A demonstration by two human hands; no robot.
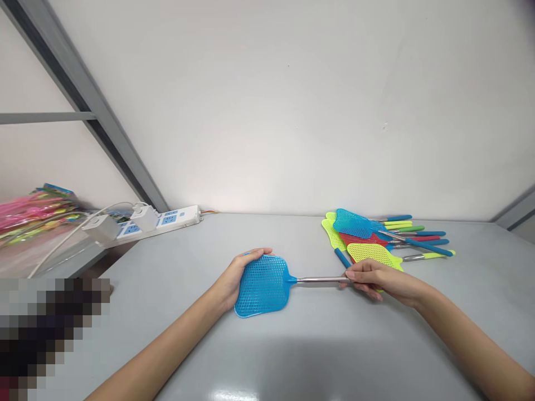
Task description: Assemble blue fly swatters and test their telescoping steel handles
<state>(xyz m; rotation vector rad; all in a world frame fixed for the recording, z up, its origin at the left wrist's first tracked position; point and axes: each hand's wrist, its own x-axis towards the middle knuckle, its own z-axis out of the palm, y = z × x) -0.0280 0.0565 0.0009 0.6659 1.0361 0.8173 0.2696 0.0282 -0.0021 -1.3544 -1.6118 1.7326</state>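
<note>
A blue fly swatter (263,285) with a perforated head and a thin metal shaft (320,279) lies level across both my hands, low over the grey table. My left hand (234,278) is closed on the far-left edge of the head, thumb along its top corner. With thumb and fingers, my right hand (371,277) pinches the shaft; what lies inside that grip is hidden. Just behind the right hand is a short blue handle end (343,258), and I cannot tell which swatter it belongs to. A yellow-green swatter (371,254) lies right behind that hand.
A pile of swatters, including a blue one (355,223) and a red one (363,239), lies against the wall at the back right. At the back left, a white power strip (179,216) holds plugged-in adapters (144,218). Bagged pink items (33,214) sit beyond a metal frame post (104,117).
</note>
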